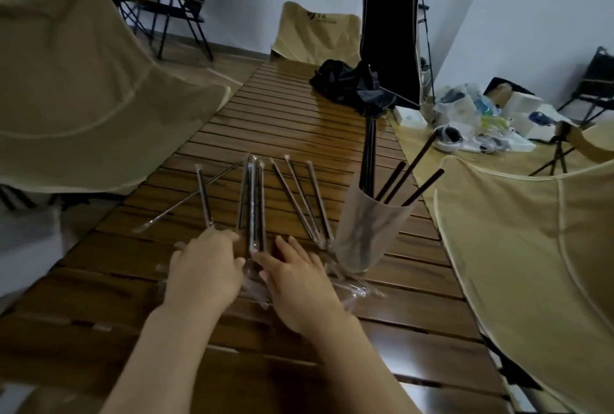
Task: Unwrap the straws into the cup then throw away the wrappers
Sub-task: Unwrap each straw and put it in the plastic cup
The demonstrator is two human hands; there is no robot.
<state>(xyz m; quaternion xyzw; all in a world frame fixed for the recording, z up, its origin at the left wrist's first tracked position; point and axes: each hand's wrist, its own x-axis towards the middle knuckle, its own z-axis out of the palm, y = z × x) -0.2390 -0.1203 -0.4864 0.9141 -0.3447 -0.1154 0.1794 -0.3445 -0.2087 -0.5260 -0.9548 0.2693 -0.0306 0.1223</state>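
Several black straws in clear wrappers lie fanned out on the slatted wooden table. A translucent cup stands to their right and holds several bare black straws. Crumpled empty wrappers lie in front of the cup. My left hand and my right hand rest side by side at the near ends of the middle wrapped straws. Their fingers lie over the wrapper ends. Whether either hand pinches a wrapper is hidden by the fingers and blur.
A black crumpled bag lies at the table's far end. Beige camp chairs stand left, right and at the far end. Bags and boxes litter the floor at the right. A dark folding chair stands by the wall.
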